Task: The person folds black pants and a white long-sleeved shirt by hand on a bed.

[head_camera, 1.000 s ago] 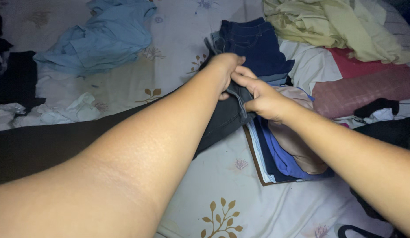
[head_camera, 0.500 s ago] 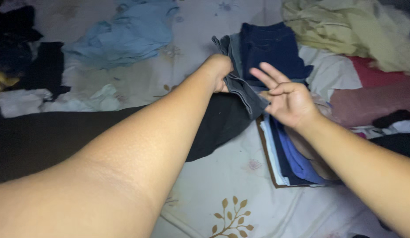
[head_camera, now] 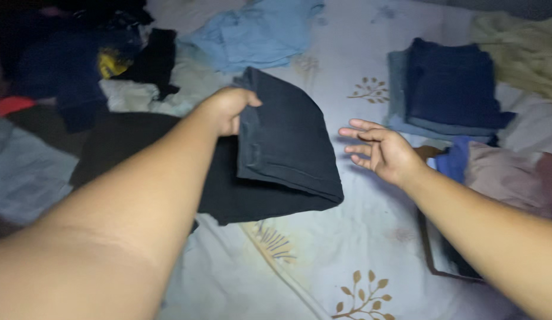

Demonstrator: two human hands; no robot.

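Left hand grips the edge of the folded dark pants and holds them up over the bed sheet. Right hand is open with fingers spread, just right of the pants and not touching them. Further right of the pants sits a stack of blue clothes. Behind the pants lies a light blue shirt.

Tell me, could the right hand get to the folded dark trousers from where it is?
Probably yes: the right hand hangs open just beside the folded dark trousers that the left hand holds, with only bare bedsheet between.
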